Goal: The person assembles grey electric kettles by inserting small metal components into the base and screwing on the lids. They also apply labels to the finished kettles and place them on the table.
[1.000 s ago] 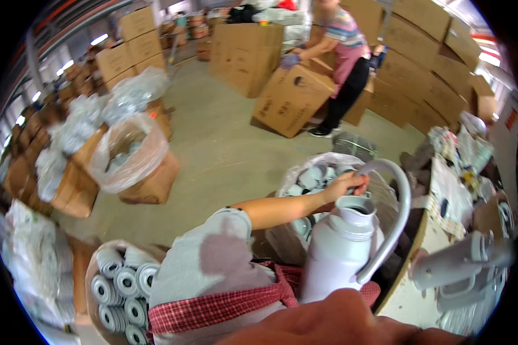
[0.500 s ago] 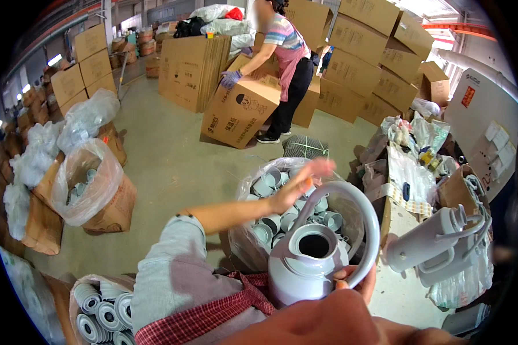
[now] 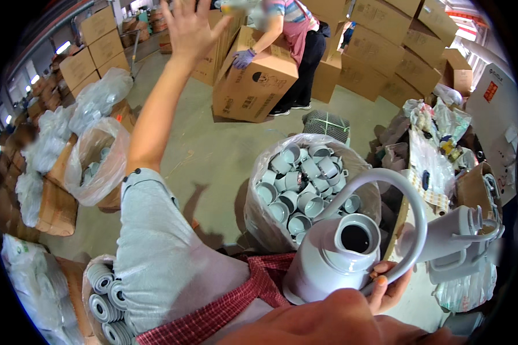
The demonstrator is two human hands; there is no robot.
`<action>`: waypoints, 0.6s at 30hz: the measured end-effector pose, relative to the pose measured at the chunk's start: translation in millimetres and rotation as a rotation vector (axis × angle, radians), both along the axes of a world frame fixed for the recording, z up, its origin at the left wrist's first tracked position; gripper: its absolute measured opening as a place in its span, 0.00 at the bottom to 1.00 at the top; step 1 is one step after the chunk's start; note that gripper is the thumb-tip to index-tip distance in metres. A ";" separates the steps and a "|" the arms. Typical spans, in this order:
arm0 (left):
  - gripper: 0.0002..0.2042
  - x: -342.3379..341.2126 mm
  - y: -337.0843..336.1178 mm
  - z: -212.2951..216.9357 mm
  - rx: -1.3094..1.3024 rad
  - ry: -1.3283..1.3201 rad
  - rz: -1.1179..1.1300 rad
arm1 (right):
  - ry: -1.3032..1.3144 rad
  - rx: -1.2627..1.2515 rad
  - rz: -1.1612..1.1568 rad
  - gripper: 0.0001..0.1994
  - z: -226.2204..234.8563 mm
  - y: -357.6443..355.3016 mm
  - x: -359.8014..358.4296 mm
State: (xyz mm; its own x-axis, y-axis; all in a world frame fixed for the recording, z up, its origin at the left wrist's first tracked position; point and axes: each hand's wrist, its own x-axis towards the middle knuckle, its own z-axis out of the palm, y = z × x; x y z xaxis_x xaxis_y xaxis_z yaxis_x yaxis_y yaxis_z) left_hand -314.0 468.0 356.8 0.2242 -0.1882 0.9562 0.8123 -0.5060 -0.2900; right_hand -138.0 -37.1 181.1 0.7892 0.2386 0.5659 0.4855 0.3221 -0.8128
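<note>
Swung left hand clear of gray vacuum jug, grip spread apart. Now supporting with right hand alone, clamped on handle.

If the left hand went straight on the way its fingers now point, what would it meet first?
Nothing that shows: the left hand points up to the picture's top edge, and the way looks free as far as visible, though depth is unclear.

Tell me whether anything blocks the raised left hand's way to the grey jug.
Nothing visible seems to block it. The left hand is open and free; the plastic-lined container of grey cups appears to sit lower than that path. The right hand holds the jug by its handle.
</note>
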 end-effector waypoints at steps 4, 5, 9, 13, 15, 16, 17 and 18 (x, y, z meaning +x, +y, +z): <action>0.35 -12.7 30.6 -172.0 -1.300 1.130 -0.202 | 0.002 0.036 0.053 0.38 -7.4 -8.1 2.4; 0.31 -33.3 30.4 -224.3 -1.777 1.351 -0.401 | 0.003 0.026 0.093 0.38 -9.2 -6.3 -2.9; 0.33 54.4 -37.8 -309.1 -1.947 1.251 -0.782 | -0.079 -0.100 0.106 0.35 -2.4 -28.1 4.0; 0.32 46.9 -28.7 -323.7 -1.593 1.411 -0.425 | -0.033 -0.031 -0.057 0.37 -1.5 -8.4 -12.0; 0.32 47.3 -29.8 -325.4 -1.570 1.375 -0.467 | -0.034 -0.020 -0.065 0.36 -3.1 -5.6 -12.4; 0.32 48.4 -32.8 -320.6 -1.594 1.350 -0.531 | -0.037 -0.014 -0.069 0.36 -3.4 -3.4 -12.9; 0.31 49.9 -34.3 -319.7 -1.619 1.323 -0.594 | -0.025 -0.017 -0.074 0.36 -3.9 -1.5 -13.1; 0.32 49.3 -34.2 -318.2 -1.596 1.322 -0.597 | -0.020 -0.012 -0.071 0.35 -2.8 1.2 -13.0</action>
State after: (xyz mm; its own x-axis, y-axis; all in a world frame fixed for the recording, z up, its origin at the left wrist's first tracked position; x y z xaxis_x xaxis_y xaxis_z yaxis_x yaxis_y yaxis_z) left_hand -264.7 433.7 38.6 0.9486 0.1223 -0.2920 0.2408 -0.8774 0.4149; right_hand -151.0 -35.9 178.3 0.7928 0.1892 0.5793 0.5229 0.2771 -0.8061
